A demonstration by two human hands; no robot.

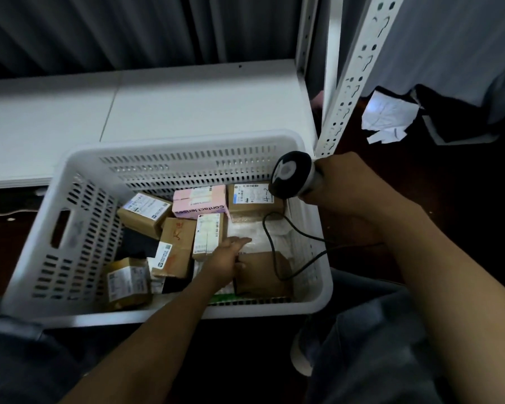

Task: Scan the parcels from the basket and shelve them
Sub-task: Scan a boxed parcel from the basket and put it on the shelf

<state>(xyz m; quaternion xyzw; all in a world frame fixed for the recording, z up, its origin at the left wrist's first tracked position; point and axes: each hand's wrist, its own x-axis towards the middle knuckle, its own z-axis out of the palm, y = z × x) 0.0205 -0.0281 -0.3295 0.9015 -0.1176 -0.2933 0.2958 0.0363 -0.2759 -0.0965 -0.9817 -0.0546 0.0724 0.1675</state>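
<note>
In the head view, the basket point(79, 228) was seen full of parcels point(146, 212) while the shelf point(164, 103) lay bare, the left hand point(226, 256) reaching in with fingers apart and the right hand point(349, 185) clamped on the scanner point(292, 174), so the work was judged barely begun.

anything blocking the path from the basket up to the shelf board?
Nothing visible. The white metal shelf board lies bare just behind the white slotted plastic basket; only the basket's back wall stands between. The left hand touches a plain brown cardboard parcel; the scanner's black cable drapes over that parcel.
</note>
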